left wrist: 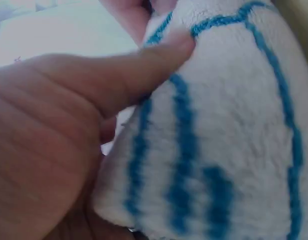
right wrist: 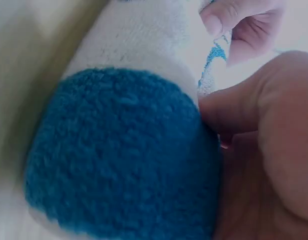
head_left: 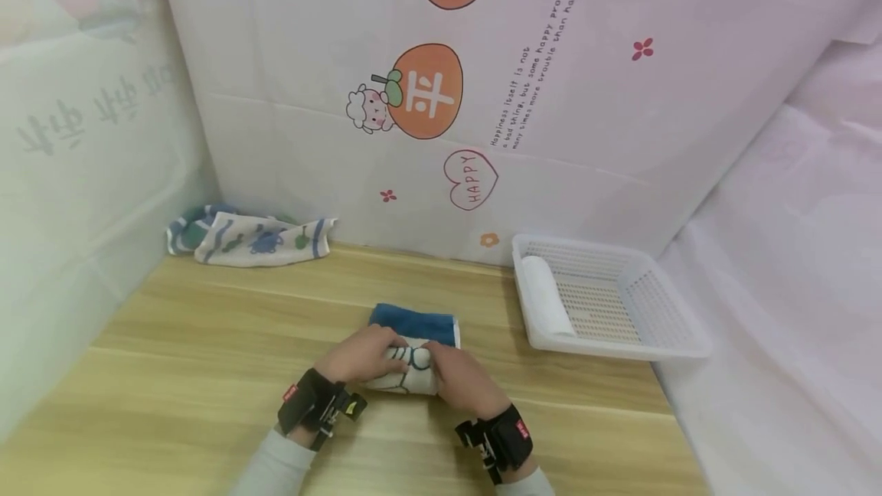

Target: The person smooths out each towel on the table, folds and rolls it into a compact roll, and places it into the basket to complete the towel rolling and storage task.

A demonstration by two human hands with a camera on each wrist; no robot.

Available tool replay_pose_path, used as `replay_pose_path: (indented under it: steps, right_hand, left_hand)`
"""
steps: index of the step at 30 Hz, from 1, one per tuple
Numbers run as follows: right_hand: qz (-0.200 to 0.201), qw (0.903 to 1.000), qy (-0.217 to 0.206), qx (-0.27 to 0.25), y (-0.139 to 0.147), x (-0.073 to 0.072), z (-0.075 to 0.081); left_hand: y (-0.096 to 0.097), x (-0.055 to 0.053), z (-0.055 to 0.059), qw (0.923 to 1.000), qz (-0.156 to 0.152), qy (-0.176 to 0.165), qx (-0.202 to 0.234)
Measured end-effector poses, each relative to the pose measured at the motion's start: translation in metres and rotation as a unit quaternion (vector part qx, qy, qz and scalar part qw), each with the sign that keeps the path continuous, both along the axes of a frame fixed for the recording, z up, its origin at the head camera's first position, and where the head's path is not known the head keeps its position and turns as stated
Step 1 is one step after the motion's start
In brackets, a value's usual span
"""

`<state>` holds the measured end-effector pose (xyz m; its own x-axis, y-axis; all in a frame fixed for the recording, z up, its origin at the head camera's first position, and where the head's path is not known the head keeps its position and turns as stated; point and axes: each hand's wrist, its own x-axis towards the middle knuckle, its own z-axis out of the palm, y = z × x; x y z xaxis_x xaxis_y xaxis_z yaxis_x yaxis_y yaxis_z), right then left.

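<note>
A small towel, white with teal lines, lies on the wooden table in front of me, its near part bunched into a thick fold. Beyond the fold a flat blue section of it stretches away. My left hand grips the fold's left end, the thumb pressed on top of the cloth in the left wrist view. At the other end my right hand holds the fold; in the right wrist view its thumb lies against the cloth beside a blue patch. The fingers under the cloth are mostly hidden.
A white plastic basket stands at the right of the table, with a rolled white towel along its left side. Patterned towels lie crumpled at the back left corner. Printed white sheets wall in the table.
</note>
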<state>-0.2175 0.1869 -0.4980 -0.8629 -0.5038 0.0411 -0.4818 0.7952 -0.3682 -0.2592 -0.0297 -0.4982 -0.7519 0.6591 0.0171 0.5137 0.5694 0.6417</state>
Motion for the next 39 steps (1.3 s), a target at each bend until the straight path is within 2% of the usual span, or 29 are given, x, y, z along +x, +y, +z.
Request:
replay_pose_path:
  steps: [5,7,9,11,15,17,19,24,27,29,31,33,35,39]
  right_hand:
    - [-0.028,0.9971,0.07,-0.004,-0.005,0.007,0.016]
    - [-0.035,0.9964,0.077,0.009,-0.005,0.009,0.021]
    - [-0.032,0.9962,0.076,0.026,-0.005,0.008,0.019]
    - [-0.025,0.9959,0.078,0.039,-0.004,0.004,0.011]
    - [-0.015,0.9954,0.086,0.04,-0.002,-0.003,-0.005]
    - [-0.008,0.9966,0.076,0.03,0.0,-0.004,-0.006]
    - [0.003,0.9985,0.053,0.015,0.002,-0.004,-0.004]
    - [0.022,0.9983,-0.042,-0.035,0.008,-0.009,-0.004]
    - [0.013,0.9953,-0.076,-0.058,0.011,-0.01,-0.005]
    - [0.0,0.9969,-0.054,-0.058,0.011,-0.009,-0.004]
    - [-0.014,0.9987,-0.003,-0.05,0.009,-0.008,-0.001]
    - [-0.028,0.9977,0.054,-0.029,0.006,-0.005,0.004]
    - [-0.042,0.9946,0.095,0.003,0.003,-0.001,0.01]
    - [-0.041,0.9918,0.101,0.066,-0.006,0.007,0.011]
  left_hand:
    - [-0.005,-0.002,-0.002,0.9992,0.015,-0.035,-0.013]
    - [-0.007,-0.003,-0.003,0.9987,0.027,-0.042,-0.007]
    - [-0.007,-0.003,-0.004,0.9983,0.036,-0.045,0.003]
    - [-0.007,-0.003,-0.004,0.9983,0.044,-0.036,0.013]
    - [-0.003,0.001,0.001,0.999,0.033,0.028,0.013]
    - [0.0,0.005,0.006,0.998,0.02,0.06,-0.002]
    - [0.002,0.011,0.013,0.9971,0.012,0.07,-0.026]
    - [0.004,0.021,0.021,0.9974,0.022,0.042,-0.054]
    - [0.006,0.02,0.019,0.9966,0.029,0.048,-0.06]
    - [0.008,0.016,0.013,0.9957,0.036,0.064,-0.057]
    - [0.009,0.011,0.006,0.9947,0.047,0.079,-0.046]
    - [0.01,0.005,-0.001,0.9944,0.061,0.082,-0.028]
    - [0.012,0.0,-0.006,0.9947,0.073,0.072,-0.011]
    - [0.014,-0.002,-0.007,0.9937,0.096,0.057,-0.01]
